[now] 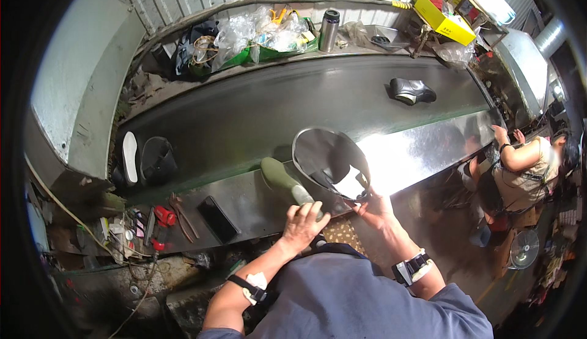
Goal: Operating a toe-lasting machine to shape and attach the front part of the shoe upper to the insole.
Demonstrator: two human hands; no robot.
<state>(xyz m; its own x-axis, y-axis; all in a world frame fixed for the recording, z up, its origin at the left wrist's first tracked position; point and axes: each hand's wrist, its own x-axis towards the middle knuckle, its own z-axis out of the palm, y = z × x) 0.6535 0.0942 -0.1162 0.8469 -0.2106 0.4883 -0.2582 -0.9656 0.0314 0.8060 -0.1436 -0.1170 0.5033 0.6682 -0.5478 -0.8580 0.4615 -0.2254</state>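
Observation:
In front of me, a dark boot upper [315, 146] is tipped so that its wide round opening faces up, with a pale patch showing inside. My right hand [375, 212] pinches its near rim, thumb and fingers closed on the edge. To its left, an olive-green shoe last [278, 173] slants toward me and ends in a paler grey part. My left hand [301, 224] has its fingers curled at that near end, closed on it. Part of the grip lies hidden behind the fingers.
A dark belt [244, 113] carries a black shoe [413, 91], a white sole [129, 155] and another dark upper [158, 160]. On the metal ledge lie a phone [218, 218], pliers [182, 218] and a red tool [164, 217]. Another person [526, 171] sits at right.

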